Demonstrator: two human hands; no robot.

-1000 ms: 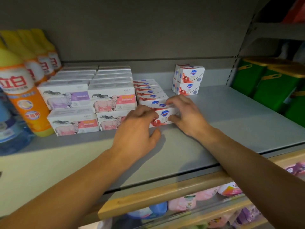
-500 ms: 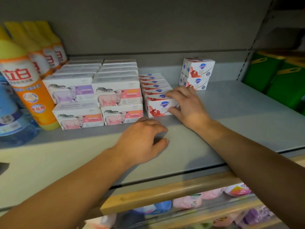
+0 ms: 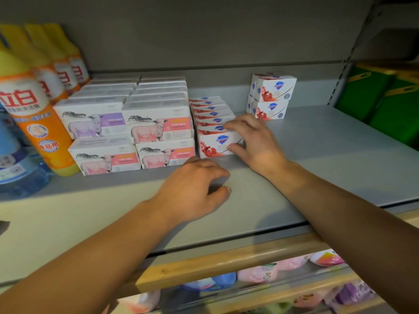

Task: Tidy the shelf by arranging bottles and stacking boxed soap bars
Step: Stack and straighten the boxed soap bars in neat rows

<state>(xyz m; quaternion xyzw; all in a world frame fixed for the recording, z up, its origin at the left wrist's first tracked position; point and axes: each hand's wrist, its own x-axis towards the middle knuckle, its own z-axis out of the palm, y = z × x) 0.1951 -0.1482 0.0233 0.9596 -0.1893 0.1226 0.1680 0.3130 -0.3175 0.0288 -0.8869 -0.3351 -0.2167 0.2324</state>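
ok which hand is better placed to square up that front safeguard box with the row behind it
The right hand: its fingers and thumb already wrap the right end of the front Safeguard soap box. The left hand sits loosely curled over the bare shelf, off the box.

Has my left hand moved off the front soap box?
Yes. The left hand has pulled back toward the shelf's front edge, clear of the front soap box.

We see green packages [image 3: 371, 98] with yellow handles on the neighbouring shelf to our right, past a perforated metal upright [image 3: 347, 71]. Behind runs a plain grey back panel [image 3: 204, 32]. Below us a wooden rail [image 3: 226, 266] fronts the lower tier, where we make out blurred pink, blue and purple packets [image 3: 292, 264], too soft to read.
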